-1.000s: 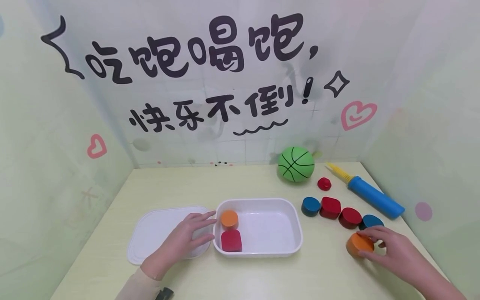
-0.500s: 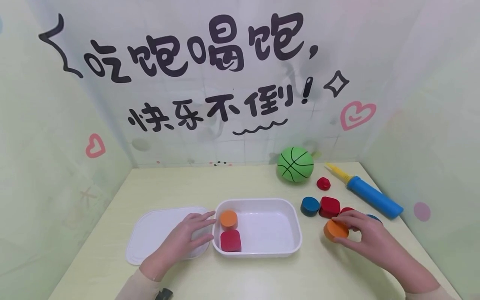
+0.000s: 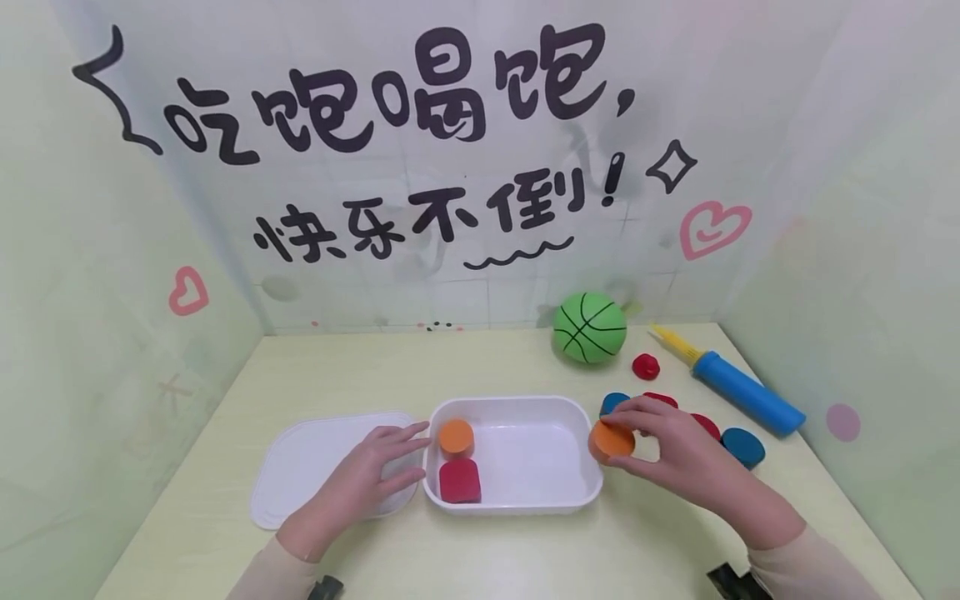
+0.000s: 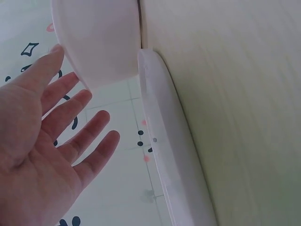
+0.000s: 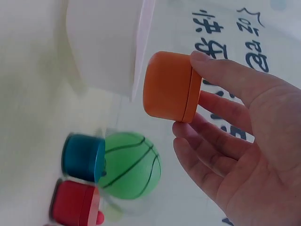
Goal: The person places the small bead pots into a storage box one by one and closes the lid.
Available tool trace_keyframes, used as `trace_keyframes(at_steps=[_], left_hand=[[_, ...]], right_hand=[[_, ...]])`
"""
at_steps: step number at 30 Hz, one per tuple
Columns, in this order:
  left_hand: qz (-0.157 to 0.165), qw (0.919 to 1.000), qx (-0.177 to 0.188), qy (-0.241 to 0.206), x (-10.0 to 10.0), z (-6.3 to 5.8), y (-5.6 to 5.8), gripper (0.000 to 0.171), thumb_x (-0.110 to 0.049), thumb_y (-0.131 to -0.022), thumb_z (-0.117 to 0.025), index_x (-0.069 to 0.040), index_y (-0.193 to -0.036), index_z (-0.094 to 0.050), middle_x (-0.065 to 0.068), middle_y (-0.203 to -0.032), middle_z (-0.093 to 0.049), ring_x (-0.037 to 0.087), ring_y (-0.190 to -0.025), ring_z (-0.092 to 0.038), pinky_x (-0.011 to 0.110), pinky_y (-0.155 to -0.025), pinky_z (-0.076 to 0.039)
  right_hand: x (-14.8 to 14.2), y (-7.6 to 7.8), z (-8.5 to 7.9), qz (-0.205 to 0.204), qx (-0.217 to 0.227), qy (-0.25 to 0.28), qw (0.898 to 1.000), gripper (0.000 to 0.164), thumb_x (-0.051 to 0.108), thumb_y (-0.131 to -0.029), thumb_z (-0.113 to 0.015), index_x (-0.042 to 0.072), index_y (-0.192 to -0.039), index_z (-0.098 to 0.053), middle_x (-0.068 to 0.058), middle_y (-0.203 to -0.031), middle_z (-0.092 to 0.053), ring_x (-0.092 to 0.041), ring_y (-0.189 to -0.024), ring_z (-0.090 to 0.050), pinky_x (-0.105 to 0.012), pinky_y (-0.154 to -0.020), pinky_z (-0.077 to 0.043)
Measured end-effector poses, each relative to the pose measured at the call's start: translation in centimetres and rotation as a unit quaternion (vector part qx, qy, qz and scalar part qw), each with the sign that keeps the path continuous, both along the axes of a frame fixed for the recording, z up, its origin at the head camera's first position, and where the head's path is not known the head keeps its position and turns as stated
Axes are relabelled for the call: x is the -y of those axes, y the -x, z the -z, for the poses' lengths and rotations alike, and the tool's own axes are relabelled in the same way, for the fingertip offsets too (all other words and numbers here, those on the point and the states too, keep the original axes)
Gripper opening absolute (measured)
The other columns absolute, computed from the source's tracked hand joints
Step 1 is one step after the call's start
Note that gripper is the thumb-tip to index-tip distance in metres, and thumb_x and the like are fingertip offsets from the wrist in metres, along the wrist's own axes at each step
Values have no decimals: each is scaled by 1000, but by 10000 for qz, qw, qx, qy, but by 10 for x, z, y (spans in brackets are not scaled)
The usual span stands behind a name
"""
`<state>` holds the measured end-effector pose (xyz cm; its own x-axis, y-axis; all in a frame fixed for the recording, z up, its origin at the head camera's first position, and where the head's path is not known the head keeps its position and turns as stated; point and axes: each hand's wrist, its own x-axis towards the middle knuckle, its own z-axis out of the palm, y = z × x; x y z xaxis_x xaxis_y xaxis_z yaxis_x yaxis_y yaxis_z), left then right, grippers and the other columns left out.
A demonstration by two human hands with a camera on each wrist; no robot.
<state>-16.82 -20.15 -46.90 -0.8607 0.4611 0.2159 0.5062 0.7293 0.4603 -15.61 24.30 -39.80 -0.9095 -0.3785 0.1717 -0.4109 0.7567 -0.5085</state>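
Note:
Pinched between the thumb and fingers of my right hand [image 3: 678, 446] is a round orange tin [image 5: 169, 86] with a lid seam. It hangs raised at the right rim of a white rectangular box [image 3: 536, 500]. Inside the box, along its left end, sit another orange tin [image 3: 456, 438] and a rounded-square red tin [image 3: 460, 481]. My left hand [image 3: 365, 471] touches the box's left rim with fingers spread and nearly straight, as the left wrist view [image 4: 51, 127] also shows. Below that hand lies a white lid [image 3: 300, 458], partly covered by it.
Right of the box, partly behind my right hand, stand a blue tin [image 5: 83, 157], a square red tin [image 5: 75, 202], a round red tin [image 3: 707, 426] and another blue tin [image 3: 742, 448]. Farther back are a green ball [image 3: 589, 327], a small red object [image 3: 646, 367] and a blue hand pump [image 3: 750, 393].
My right hand has lifted the orange tin from the right end of the row and carried it left to the box's right rim. My left hand has stayed in place.

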Motion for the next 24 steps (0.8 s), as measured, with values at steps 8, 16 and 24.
trace_keyframes(at_steps=[8, 16, 24], left_hand=[[-7, 10000, -31, -78, -1, 0, 0, 49, -30, -90, -81, -20, -136, -70, -2, -152, -58, 28, -131, -57, 52, -104, -55], [-11, 10000, 39, -57, -1, 1, 0, 50, -30, -89, -81, -21, -137, -69, -3, -153, -58, 27, -131, -57, 51, -104, -55], [2, 9999, -138, 42, -1, 1, 0, 48, -30, -91, -80, -19, -137, -69, -1, -152, -58, 29, -130, -58, 52, -103, -55]], right_hand=[[41, 20, 11, -536, 273, 38, 9982, 49, 31, -79, -91, 22, -125, -75, 5, -122, -68, -17, -112, -63, -28, -82, -63], [78, 42, 28, -1098, 341, 20, 9934, 40, 30, -84, -88, 21, -121, -76, 8, -115, -70, -12, -105, -64, -36, -89, -63], [105, 62, 40, -1130, 743, -410, 9900, 37, 25, -85, -86, 21, -121, -76, 4, -119, -70, -14, -109, -62, -36, -96, -59]])
